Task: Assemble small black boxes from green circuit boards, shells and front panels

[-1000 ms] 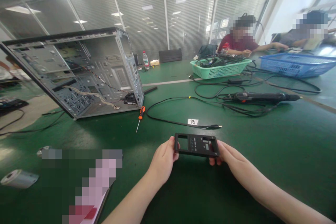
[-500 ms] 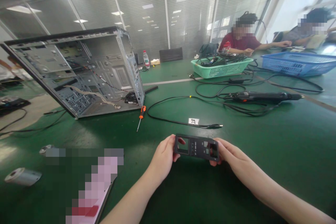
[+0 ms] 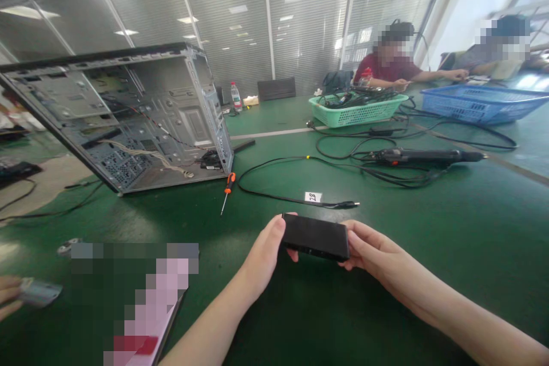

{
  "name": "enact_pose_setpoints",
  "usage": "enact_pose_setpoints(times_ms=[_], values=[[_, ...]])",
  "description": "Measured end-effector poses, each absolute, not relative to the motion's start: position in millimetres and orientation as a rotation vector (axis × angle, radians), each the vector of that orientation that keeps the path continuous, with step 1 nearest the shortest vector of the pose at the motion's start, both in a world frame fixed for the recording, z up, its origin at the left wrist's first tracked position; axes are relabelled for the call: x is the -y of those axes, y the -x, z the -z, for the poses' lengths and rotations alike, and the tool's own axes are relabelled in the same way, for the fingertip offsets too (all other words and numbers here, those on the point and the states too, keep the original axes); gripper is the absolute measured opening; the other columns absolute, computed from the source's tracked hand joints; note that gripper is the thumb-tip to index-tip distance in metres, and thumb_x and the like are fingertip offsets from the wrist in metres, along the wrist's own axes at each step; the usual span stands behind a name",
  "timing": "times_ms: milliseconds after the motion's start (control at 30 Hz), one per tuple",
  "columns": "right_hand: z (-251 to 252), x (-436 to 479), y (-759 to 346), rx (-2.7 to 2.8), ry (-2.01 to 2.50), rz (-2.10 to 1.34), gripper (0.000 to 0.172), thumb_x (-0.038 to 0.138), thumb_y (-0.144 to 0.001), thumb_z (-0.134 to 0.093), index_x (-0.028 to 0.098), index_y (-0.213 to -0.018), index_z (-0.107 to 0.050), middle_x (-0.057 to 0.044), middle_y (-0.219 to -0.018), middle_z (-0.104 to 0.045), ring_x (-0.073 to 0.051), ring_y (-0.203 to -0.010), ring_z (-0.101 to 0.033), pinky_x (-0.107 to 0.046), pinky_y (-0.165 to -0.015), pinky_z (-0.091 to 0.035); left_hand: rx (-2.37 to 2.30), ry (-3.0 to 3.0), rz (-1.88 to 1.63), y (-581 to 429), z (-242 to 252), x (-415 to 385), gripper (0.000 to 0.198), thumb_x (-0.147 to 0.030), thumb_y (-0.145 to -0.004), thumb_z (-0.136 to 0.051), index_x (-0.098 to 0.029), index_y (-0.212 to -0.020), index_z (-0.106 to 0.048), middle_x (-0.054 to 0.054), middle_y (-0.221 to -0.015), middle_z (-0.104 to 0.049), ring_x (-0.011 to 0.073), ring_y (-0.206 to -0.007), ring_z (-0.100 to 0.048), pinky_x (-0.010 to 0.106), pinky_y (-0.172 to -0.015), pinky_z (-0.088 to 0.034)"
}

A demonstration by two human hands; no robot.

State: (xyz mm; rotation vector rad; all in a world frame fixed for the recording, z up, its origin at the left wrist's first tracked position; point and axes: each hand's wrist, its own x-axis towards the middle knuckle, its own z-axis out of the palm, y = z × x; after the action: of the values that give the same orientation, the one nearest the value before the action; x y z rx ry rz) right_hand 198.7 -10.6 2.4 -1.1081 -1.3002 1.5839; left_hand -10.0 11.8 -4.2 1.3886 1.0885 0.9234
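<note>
Between my two hands is a small black rectangular plastic panel point(image 3: 316, 237), raised above the green table with a smooth dark face showing. My left hand point(image 3: 266, 246) is closed on its left end, thumb on top and fingertips under the edge. The right end is pinched by my right hand point(image 3: 368, 245), its thumb against the near side. Beyond the panel, a black cable point(image 3: 291, 201) ends in a metal plug. An orange-handled screwdriver point(image 3: 229, 183) lies farther left, beside the opened computer case point(image 3: 171, 120).
Another person's hand point(image 3: 9, 296) touches a metal cylinder point(image 3: 42, 293) at the left edge. A pink sheet point(image 3: 165, 291), partly blurred out, lies front left. A black electric screwdriver point(image 3: 429, 157), a green basket point(image 3: 358, 111) of cables and a blue basket point(image 3: 476, 106) are on the right.
The panel has been turned over in my hands: its side with openings and small labels is replaced by the plain dark one. Another person's hand has come in to the cylinder at left.
</note>
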Motion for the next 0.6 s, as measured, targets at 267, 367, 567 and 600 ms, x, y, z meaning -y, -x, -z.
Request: enact_pose_setpoints(times_ms=[267, 367, 567, 600], values=[[-1.5, 10.4, -205.6, 1.616, 1.143, -1.137, 0.054, 0.056, -0.088, -0.043, 0.023, -0.13, -0.037, -0.011, -0.124, -0.048, -0.022, -0.108, -0.053, -0.037, -0.092, -0.048, -1.157, -1.643, -0.847, 7.2, -0.9, -1.0, 0.042, -0.025, -0.077, -0.065, -0.025, -0.113, -0.044, 0.003, -0.101, -0.061, 0.0204, -0.094, -0.059, 0.036, -0.086, -0.044], [3.4, 10.3, -208.9, 1.903, 1.175, -0.861, 0.051, 0.037, -0.083, -0.054, 0.026, -0.13, -0.035, -0.008, -0.127, -0.046, -0.022, -0.114, -0.051, -0.04, -0.097, -0.045, -1.166, -1.767, -0.863, 7.1, 0.8, -1.4, 0.041, -0.015, -0.071, -0.068, -0.025, -0.105, -0.047, 0.003, -0.105, -0.061, 0.0194, -0.092, -0.06, 0.035, -0.085, -0.045], [-1.3, 15.8, -203.3, 2.252, 1.226, -0.191, 0.039, 0.021, -0.08, -0.06, 0.025, -0.115, -0.045, -0.005, -0.109, -0.055, -0.023, -0.1, -0.054, -0.04, -0.081, -0.05, -1.069, -1.878, -0.849, 5.4, -0.4, -0.1, 0.041, -0.018, -0.071, -0.071, -0.025, -0.105, -0.05, 0.002, -0.109, -0.061, 0.0187, -0.096, -0.059, 0.032, -0.085, -0.046], [-3.9, 18.0, -200.5, 2.281, 1.23, -0.131, 0.038, 0.023, -0.079, -0.063, 0.024, -0.114, -0.046, -0.005, -0.103, -0.056, -0.023, -0.094, -0.055, -0.04, -0.075, -0.051, -1.076, -1.913, -0.816, 5.1, -2.2, 0.8, 0.041, -0.021, -0.071, -0.072, -0.025, -0.106, -0.051, 0.001, -0.105, -0.062, 0.0191, -0.094, -0.06, 0.032, -0.083, -0.046]])
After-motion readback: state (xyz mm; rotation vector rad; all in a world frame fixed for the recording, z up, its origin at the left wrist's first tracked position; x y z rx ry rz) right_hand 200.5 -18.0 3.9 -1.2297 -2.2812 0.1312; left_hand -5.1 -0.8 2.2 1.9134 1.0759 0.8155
